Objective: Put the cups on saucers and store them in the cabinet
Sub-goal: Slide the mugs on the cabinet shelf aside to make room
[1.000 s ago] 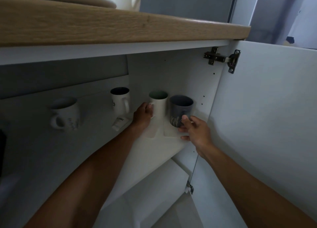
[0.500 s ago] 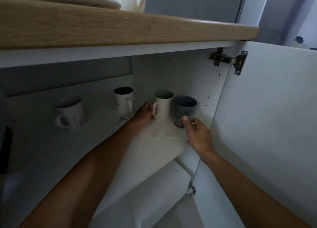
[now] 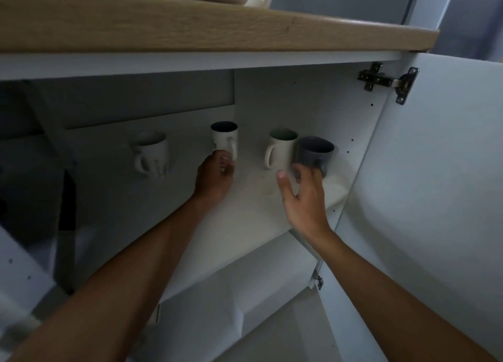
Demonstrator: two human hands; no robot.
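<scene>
head view: four cups on cabinet shelf [image 3: 245, 212], frame centre. left hand [image 3: 215, 176] grasps dark-lined cup [image 3: 224, 140]; right hand [image 3: 302, 193] loosely cupped at grey cup [image 3: 314, 152]. risk: nudging green-lined cup [image 3: 280, 146] alongside.

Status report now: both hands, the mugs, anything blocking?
Left hand at black-lined white mug, grip unclear. Right hand open beside grey mug. Four mugs on the shelf, saucers unseen. Nothing blocking.
</scene>
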